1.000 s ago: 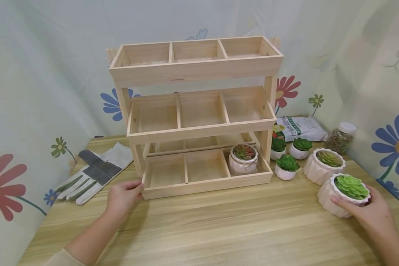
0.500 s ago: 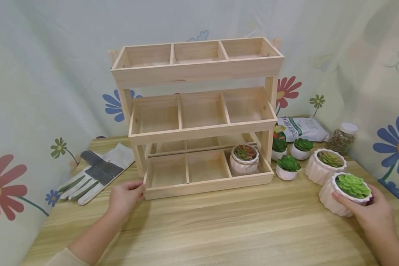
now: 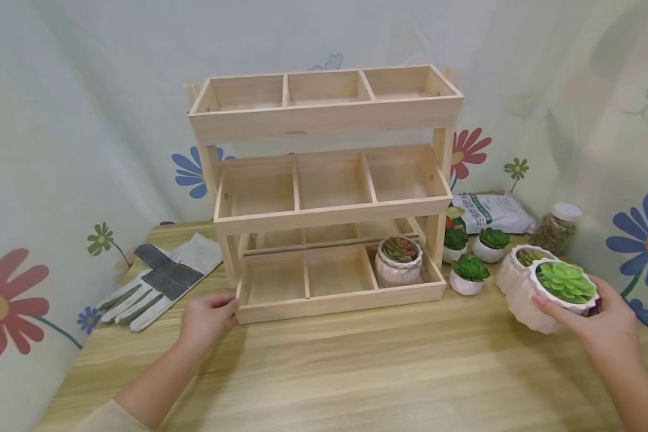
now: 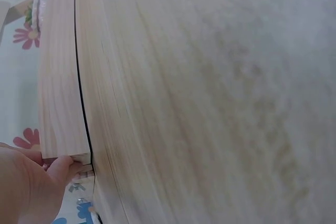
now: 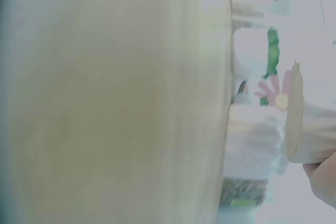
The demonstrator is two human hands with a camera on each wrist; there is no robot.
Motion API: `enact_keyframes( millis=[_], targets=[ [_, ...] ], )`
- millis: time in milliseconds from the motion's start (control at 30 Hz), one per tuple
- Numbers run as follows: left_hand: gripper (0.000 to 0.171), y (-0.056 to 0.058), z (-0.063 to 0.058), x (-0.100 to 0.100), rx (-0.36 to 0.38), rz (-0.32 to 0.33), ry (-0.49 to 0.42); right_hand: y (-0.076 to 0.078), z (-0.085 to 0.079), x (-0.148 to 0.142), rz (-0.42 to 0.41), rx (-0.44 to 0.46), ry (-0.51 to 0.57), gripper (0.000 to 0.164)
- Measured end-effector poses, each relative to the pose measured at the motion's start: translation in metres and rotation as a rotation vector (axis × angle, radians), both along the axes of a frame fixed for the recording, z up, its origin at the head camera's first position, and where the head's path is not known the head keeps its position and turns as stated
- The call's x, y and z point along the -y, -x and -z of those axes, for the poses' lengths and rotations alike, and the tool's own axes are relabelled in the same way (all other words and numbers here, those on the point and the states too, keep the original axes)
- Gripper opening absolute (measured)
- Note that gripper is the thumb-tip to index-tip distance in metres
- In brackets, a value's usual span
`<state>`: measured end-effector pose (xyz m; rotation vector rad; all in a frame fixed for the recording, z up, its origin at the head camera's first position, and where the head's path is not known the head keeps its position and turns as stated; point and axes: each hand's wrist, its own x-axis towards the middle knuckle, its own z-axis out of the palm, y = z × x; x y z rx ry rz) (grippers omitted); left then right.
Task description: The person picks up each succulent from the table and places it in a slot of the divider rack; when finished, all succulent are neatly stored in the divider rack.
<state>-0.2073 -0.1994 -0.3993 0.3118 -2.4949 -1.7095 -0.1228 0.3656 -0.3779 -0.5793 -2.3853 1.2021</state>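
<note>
White pot [image 3: 531, 303]: planted with a bright green succulent [image 3: 566, 282] and held in the air to the right of the wooden shelf [image 3: 332, 213], nearer the person; the right wrist view shows its base clear of the table [image 3: 389, 360].
Right hand [image 3: 607, 321]: grips the white pot, thumb along the near side, fingers round the side away from the shelf; most fingertips are hidden behind the pot.
Left hand [image 3: 207, 318]: at the shelf's front left corner, thumb and finger pinching the end of the bottom tray [image 3: 340, 305]; how the remaining fingers lie cannot be told.
Pot in hand, step: judged as the lift, with the left hand probably steadying the shelf; a pot with a reddish succulent [image 3: 398, 270] stands in the bottom tray's right compartment.
Pot in hand, next move: calls for a level carry and a firm grip, clear of the small pot [image 3: 467, 283] just right of the shelf.
Pot behind [image 3: 510, 273]: right of the shelf, partly covered by the white pot; whether the two touch is unclear.
Shelf's far right: another small pot is half hidden by the upright.
Wrist views: left is mostly blurred wood; right is washed out, the hand cut off at the edge.
</note>
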Motion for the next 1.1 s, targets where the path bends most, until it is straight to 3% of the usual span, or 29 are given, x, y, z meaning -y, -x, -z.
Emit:
enact_keyframes(
  millis=[233,667,1100],
  targets=[
    [0.026,0.000,0.000,-0.001,-0.004,-0.001,0.009,0.006,-0.012,0.019,-0.124,-0.099,0.054,0.085],
    [0.025,0.000,-0.002,-0.002,-0.004,-0.005,-0.004,0.024,-0.033,0.067,-0.340,-0.174,0.054,0.077],
    [0.024,0.002,0.001,-0.002,0.002,-0.011,0.003,0.044,-0.042,0.102,-0.467,-0.122,0.031,0.085]
  ],
)
